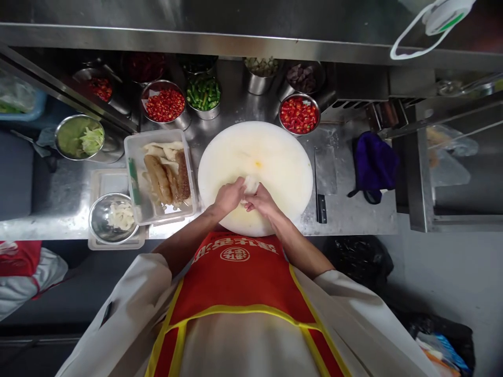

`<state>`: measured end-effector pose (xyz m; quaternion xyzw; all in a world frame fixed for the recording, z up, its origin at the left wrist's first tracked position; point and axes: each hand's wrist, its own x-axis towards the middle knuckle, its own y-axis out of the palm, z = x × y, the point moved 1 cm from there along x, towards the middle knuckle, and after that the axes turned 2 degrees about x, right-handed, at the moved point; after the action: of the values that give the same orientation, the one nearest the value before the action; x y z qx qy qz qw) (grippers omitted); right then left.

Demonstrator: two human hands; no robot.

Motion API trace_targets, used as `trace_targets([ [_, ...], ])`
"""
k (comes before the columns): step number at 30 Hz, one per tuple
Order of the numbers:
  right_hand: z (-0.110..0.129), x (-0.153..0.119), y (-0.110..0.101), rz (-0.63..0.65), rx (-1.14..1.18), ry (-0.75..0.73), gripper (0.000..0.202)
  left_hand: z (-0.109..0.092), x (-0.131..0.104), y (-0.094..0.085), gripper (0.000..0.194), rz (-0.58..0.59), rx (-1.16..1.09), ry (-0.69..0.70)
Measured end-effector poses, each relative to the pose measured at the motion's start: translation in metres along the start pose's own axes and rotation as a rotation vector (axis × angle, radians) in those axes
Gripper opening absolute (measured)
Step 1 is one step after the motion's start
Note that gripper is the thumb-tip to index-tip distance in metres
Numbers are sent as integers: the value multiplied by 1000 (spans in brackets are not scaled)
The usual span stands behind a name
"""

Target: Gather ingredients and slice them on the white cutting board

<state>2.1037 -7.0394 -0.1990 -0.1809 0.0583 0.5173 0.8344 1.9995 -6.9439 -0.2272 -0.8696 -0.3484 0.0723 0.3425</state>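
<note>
Over the near half of a round white cutting board (251, 144), my left hand (229, 196) and my right hand (262, 201) meet around a pale, whitish piece of food (251, 184). Fingers of both hands are closed on it, and they hide part of it, so its kind is unclear. A cleaver (326, 170) with a black handle lies flat to the right of the board. To the left stands a clear plastic tub (159, 137) with brown and white food pieces in it. Beside that, a steel bowl (96, 222) contains white slices (121, 215).
Steel pots of chopped red chilli (165, 104), green chilli (203, 94) and red pepper pieces (299, 115) line the back. A pot of green slices (91, 140) stands left. A purple cloth (375, 159) lies right. A steel shelf (236, 39) overhangs the back. Another person's clothing (29, 267) shows lower left.
</note>
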Motion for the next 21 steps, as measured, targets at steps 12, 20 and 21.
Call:
trace_targets([
  [12,14,11,-15,-241,-780,15,33,15,15,-2,42,-15,461,206],
  [20,10,1,-50,-339,-854,-103,39,34,17,10,43,87,103,621],
  [21,5,-3,-69,-395,-811,-142,38,35,17,10,45,100,72,627],
])
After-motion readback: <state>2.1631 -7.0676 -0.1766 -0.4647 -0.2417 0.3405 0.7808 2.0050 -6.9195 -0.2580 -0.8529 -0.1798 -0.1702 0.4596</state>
